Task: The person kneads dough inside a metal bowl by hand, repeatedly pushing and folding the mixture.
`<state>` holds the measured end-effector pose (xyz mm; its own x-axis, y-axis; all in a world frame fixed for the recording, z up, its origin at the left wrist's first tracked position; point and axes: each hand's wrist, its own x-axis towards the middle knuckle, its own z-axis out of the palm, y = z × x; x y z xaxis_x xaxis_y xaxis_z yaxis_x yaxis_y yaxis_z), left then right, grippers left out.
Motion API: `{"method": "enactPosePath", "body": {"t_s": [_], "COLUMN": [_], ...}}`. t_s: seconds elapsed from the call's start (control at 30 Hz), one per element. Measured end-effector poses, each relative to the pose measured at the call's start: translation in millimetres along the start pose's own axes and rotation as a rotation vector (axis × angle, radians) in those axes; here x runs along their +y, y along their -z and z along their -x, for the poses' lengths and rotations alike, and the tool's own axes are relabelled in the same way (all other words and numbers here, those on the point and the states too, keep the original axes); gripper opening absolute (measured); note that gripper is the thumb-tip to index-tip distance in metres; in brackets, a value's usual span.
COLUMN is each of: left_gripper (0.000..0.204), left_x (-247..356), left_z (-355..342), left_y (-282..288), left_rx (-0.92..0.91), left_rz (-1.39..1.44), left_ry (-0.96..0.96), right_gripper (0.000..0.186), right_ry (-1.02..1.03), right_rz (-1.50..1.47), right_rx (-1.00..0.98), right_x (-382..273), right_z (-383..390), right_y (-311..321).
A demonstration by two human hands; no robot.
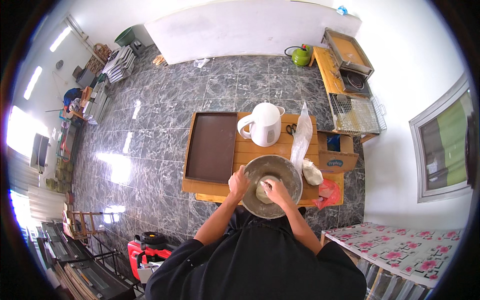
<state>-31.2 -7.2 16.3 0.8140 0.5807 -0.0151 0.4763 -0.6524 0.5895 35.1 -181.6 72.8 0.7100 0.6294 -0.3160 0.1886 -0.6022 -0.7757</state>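
A metal mixing bowl (289, 176) sits at the near edge of the wooden table, close to my body. My left hand (239, 183) is closed on the bowl's left rim. Inside the bowl lies a pale lump of dough (262, 196). My right hand (276, 192) reaches into the bowl with its fingers bent onto the dough, partly hiding it. Beyond the bowl stands a white electric kettle (265, 125). Just right of the bowl rest a white packet (312, 173) and a long clear plastic bag (302, 137).
A dark baking tray (211, 145) covers the table's left side. Scissors (291, 129) lie right of the kettle. A red plastic bag (328, 193) and a cardboard box (337, 161) are at the right. Farther off stand a green gas cylinder (301, 56) and a stove (354, 81).
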Motion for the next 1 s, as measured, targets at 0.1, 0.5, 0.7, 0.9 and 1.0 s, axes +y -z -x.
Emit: {"method": "enactPosePath", "body": {"t_s": [0.1, 0.5, 0.7, 0.9, 1.0], "left_gripper": [0.027, 0.022, 0.023, 0.017, 0.016], "left_x": [9, 18, 18, 13, 15], "left_z": [-2, -8, -13, -20, -20], "left_y": [4, 3, -3, -9, -7], "left_rx": [-0.020, -0.065, -0.038, -0.035, -0.053], "left_rz": [0.008, 0.012, 0.016, 0.041, 0.043], "left_ry": [0.005, 0.060, 0.028, -0.028, -0.012], "right_gripper": [0.029, 0.029, 0.029, 0.016, 0.015], "right_ry": [0.277, 0.137, 0.162, 0.395, 0.446], "right_rz": [0.157, 0.523, 0.433, 0.371, 0.314], "right_rx": [0.218, 0.286, 0.340, 0.506, 0.526], "right_x": [35, 53, 61, 74, 78], "right_z": [-20, -57, -69, -79, -78], "right_y": [-32, -80, -79, -78, -79]}}
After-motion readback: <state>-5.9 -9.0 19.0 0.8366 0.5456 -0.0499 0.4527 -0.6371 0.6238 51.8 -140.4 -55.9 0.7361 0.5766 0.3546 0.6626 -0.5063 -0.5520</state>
